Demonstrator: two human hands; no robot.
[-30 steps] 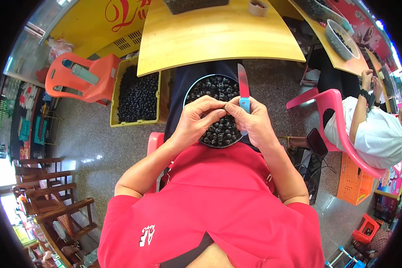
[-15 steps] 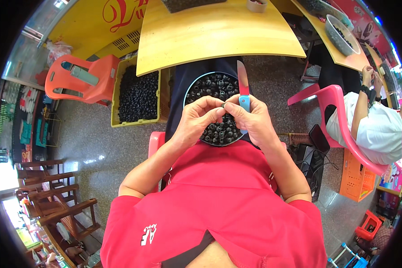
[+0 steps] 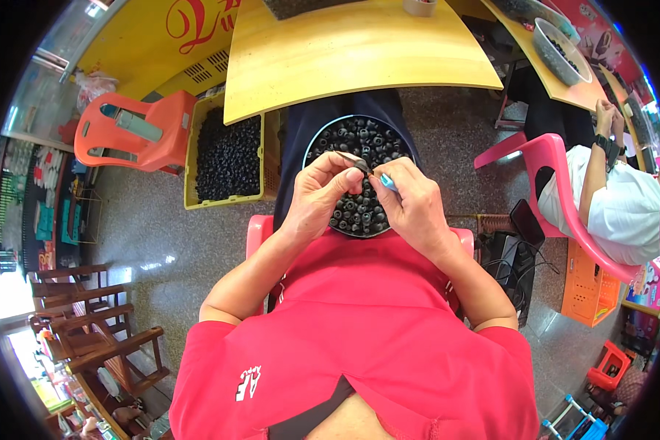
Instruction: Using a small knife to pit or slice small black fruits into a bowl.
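A round bowl (image 3: pixel 407 134) with a pale rim rests on my lap, filled with small, dark, round pieces (image 3: pixel 356 218). Over it, my left hand (image 3: pixel 314 199) is closed, pinching one dark round piece (image 3: pixel 364 170) between thumb and fingers. My right hand (image 3: pixel 418 207) grips a knife (image 3: pixel 389 182) by its blue handle. The blade points left across the piece, partly hidden by the fingers and hard to make out. Both hands nearly meet above the bowl's middle.
A yellow wooden table (image 3: pixel 359 62) stands just beyond the bowl. To the left are a yellow crate (image 3: pixel 224 201) full of dark round pieces and an orange chair (image 3: pixel 165 136). At right, another person (image 3: pixel 616 205) sits on a pink chair (image 3: pixel 561 176); an orange crate (image 3: pixel 587 290) stands nearby.
The knife, earlier upright in my right hand with its blade pointing away, is now turned leftward onto the piece. My right hand has rolled over, knuckles up.
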